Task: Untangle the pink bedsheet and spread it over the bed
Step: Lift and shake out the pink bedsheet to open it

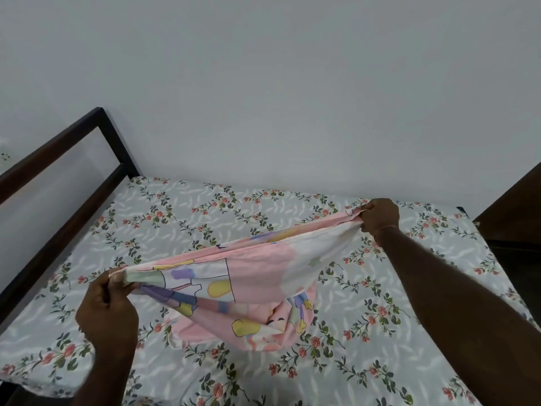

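Setting: bedroom in a home. Evidence: a bed (175, 230) fills most of the view, its mattress under a pale cover (366, 317) printed with red flowers and green leaves. A dark wooden frame (117, 142) with an open rail runs along the bed's left side. Plain pale painted wall (292, 83) directly behind. Dark wooden furniture (515, 206) stands at the bed's right, partly cut off.

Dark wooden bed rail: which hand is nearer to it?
Left. The left hand grips the pink bedsheet near the rail; the right hand holds its other end far across the bed.
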Demonstrator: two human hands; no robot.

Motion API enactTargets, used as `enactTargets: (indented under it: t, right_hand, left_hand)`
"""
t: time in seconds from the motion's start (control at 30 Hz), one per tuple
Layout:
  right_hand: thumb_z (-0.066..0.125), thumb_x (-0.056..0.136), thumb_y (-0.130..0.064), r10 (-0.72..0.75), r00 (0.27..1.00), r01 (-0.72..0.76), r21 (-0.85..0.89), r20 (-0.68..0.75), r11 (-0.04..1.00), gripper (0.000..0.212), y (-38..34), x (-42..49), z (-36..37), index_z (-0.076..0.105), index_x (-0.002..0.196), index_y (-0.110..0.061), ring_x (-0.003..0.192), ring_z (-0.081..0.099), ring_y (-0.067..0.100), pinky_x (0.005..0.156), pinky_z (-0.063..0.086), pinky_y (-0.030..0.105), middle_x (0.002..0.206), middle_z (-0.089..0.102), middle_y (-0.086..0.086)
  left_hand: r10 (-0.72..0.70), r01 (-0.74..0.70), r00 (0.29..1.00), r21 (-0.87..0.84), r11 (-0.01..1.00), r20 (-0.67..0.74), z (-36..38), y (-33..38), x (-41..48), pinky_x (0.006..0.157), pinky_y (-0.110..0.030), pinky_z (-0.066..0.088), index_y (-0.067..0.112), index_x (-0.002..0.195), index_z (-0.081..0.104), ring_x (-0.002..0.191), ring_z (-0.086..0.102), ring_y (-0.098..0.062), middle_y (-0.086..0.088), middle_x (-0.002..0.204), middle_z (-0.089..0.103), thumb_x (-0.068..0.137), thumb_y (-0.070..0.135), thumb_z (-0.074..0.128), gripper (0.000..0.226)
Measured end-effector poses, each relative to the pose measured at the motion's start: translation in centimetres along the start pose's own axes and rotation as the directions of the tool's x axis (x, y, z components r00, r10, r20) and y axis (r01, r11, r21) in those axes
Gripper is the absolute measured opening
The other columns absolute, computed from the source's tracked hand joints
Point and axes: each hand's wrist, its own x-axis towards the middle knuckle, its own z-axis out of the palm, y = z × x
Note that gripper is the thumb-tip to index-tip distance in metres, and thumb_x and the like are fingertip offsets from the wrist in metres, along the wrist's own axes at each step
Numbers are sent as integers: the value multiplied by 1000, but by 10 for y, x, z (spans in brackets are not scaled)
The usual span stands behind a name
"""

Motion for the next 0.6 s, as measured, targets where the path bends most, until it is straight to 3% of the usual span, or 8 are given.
enactTargets:
  t: [0.1,0.17,0.23,0.3,0.37,0.43,0.5,0.6]
  right_hand:
    - [74,57,0,15,999,-17,82,29,996,29,-19,7,-20,76,84,-10,89,70,27,83,55,33,87,75,11]
    - [73,66,-2,105,994,-98,290,-10,952,15,-29,20,-35,73,79,-10,83,72,24,79,59,37,69,74,2]
    - [63,80,-5,224,971,-236,452,81,860,11,-37,30,-49,70,74,-10,75,72,19,67,61,33,49,66,-9]
    - [68,77,-14,216,972,-232,459,88,857,19,-40,38,-51,72,95,-10,87,71,21,63,58,24,60,71,-5]
    - [75,62,-18,207,978,-183,331,-38,926,48,-38,45,-48,64,107,-3,99,68,25,70,55,22,93,73,9]
    - [71,65,-9,136,985,-114,194,-105,974,44,-41,38,-50,56,105,-3,102,65,30,81,53,30,106,67,15]
    - [69,69,-6,11,999,-11,-5,-43,1000,36,-45,29,-53,55,103,-5,103,62,33,84,50,34,107,64,17]
    - [67,78,-12,-231,963,264,-313,139,912,26,-52,29,-66,59,101,-4,108,58,35,86,45,33,111,63,18]
  left_hand:
    - [2,-4,998,-19,1000,-64,1,7,6,77,-25,49,10,109,62,79,56,7,29,76,59,96,36,45,33]
    - [11,-12,998,-24,1000,-55,6,15,6,72,-12,44,8,107,64,75,54,11,24,77,56,97,33,46,32]
    - [7,-9,999,-39,999,-43,11,23,6,67,-6,41,8,106,65,73,53,13,23,79,56,97,30,47,30]
    - [15,-19,999,-65,998,-51,12,23,11,68,-12,44,8,106,65,73,54,10,26,76,59,97,30,47,30]
    - [30,-33,998,-43,999,-53,10,23,18,69,-5,40,8,105,65,72,52,15,32,74,59,97,30,46,31]
    - [55,-56,998,-13,998,-12,8,26,22,69,-2,37,9,105,65,72,50,20,38,76,57,98,32,44,33]
    - [49,-49,999,-11,999,10,9,30,29,64,0,35,8,107,65,71,49,23,41,78,57,98,33,43,34]
    - [78,-77,997,-9,997,9,14,35,46,61,1,35,11,107,64,69,49,23,12,80,65,98,35,42,34]
